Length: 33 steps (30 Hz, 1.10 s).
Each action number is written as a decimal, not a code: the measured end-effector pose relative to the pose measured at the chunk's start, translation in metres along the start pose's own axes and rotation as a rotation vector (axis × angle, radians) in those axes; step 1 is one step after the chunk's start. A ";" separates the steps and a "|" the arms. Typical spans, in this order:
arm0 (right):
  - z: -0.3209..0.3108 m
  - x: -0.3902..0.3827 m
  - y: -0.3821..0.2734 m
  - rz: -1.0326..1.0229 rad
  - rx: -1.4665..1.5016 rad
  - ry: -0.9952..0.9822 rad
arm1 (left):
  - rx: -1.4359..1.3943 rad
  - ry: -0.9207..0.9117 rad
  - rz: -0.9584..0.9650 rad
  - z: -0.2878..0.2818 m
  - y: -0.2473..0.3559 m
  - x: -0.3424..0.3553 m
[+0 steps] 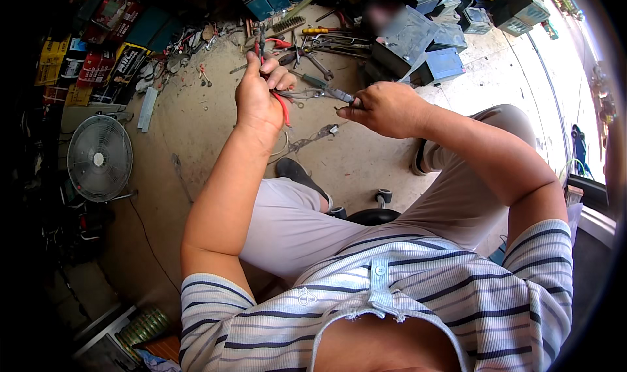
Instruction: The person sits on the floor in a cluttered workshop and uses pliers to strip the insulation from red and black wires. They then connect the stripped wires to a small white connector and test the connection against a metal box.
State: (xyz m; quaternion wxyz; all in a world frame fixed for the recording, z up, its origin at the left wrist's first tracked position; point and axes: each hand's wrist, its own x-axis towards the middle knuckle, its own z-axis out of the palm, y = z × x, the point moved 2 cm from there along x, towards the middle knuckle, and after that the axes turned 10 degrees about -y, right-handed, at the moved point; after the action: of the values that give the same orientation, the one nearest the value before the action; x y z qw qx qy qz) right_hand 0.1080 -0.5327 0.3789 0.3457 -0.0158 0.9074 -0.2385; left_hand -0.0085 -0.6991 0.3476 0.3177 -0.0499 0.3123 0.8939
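Observation:
My left hand is closed, thumb up, around something with a curved red part that sticks out below the palm. Its kind is mostly hidden by the fingers. My right hand grips a hand tool with a grey metal front and a dark handle end. That tool points left, toward a thin grey metal piece beside my left fingers. Whether the tool touches this piece, I cannot tell. Behind both hands, a wrench and a screwdriver lie on the floor.
A brush and several other tools lie farther back. Grey box-shaped batteries stand at the back right. A fan is on the left, below stacked coloured boxes. Stool casters show between my legs.

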 end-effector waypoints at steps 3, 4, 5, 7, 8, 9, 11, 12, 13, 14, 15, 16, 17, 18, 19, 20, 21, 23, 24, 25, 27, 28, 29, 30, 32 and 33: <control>0.008 0.009 0.007 -0.035 0.005 0.077 | -0.009 -0.006 -0.004 0.001 0.001 -0.001; 0.008 0.009 0.008 -0.047 0.055 0.100 | 0.001 -0.011 -0.004 0.001 0.001 -0.001; 0.008 0.010 0.009 -0.059 0.106 0.122 | 0.011 -0.016 -0.004 0.002 0.001 -0.001; 0.007 0.008 0.008 -0.136 0.163 0.168 | -0.016 -0.011 -0.008 0.001 0.002 -0.001; 0.007 0.008 0.007 -0.174 0.192 0.191 | -0.029 -0.008 -0.009 0.001 0.002 -0.001; 0.005 0.009 0.008 -0.139 0.191 0.190 | -0.025 -0.025 -0.012 0.001 0.003 -0.001; 0.001 0.012 0.009 -0.066 0.191 0.190 | -0.016 -0.060 -0.021 0.001 0.005 0.000; 0.001 0.012 0.009 -0.063 0.200 0.197 | -0.006 -0.072 -0.031 0.002 0.005 -0.002; 0.003 0.014 0.010 -0.060 0.209 0.203 | 0.005 -0.084 -0.041 0.006 0.003 -0.004; 0.004 0.015 0.011 -0.058 0.218 0.209 | 0.015 -0.096 -0.051 0.008 0.002 -0.006; 0.005 0.016 0.011 -0.055 0.220 0.210 | 0.019 -0.096 -0.052 0.009 0.001 -0.007; 0.005 0.016 0.010 -0.053 0.219 0.211 | 0.022 -0.098 -0.052 0.010 0.001 -0.007; 0.005 0.017 0.010 -0.051 0.218 0.213 | 0.025 -0.099 -0.051 0.011 0.001 -0.007; 0.004 0.017 0.010 -0.031 0.211 0.198 | 0.018 -0.095 -0.047 0.010 0.002 -0.007; 0.004 0.017 0.011 -0.012 0.205 0.183 | 0.013 -0.090 -0.043 0.007 0.003 -0.007; 0.004 0.018 0.012 0.006 0.199 0.168 | 0.008 -0.084 -0.039 0.006 0.003 -0.007; 0.005 0.020 0.014 0.015 0.188 0.161 | 0.017 -0.065 -0.027 0.005 0.005 -0.007; 0.007 0.022 0.021 0.045 0.167 0.150 | 0.031 -0.031 -0.014 0.005 0.005 -0.007; 0.007 0.022 0.023 0.051 0.167 0.142 | 0.028 -0.032 -0.015 0.005 0.005 -0.008; 0.008 0.023 0.024 0.054 0.167 0.132 | 0.025 -0.031 -0.014 0.004 0.005 -0.008; 0.010 0.024 0.027 0.054 0.167 0.111 | 0.022 -0.027 -0.015 0.004 0.005 -0.008; 0.012 0.025 0.028 0.051 0.167 0.100 | 0.021 -0.023 -0.018 0.004 0.004 -0.009; 0.013 0.025 0.029 0.048 0.167 0.090 | 0.020 -0.019 -0.020 0.004 0.004 -0.008; 0.013 0.025 0.030 0.055 0.163 0.080 | 0.021 -0.031 -0.024 0.004 0.004 -0.008; 0.014 0.025 0.030 0.067 0.157 0.058 | 0.025 -0.053 -0.031 0.002 0.003 -0.007; 0.016 0.026 0.031 0.056 0.146 0.065 | 0.027 -0.054 -0.034 0.002 0.003 -0.007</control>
State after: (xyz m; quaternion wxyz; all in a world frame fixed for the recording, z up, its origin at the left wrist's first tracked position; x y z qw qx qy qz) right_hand 0.1022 -0.5171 0.3388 0.3228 0.0426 0.8984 -0.2946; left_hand -0.0044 -0.7033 0.3525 0.3420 -0.0269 0.3147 0.8851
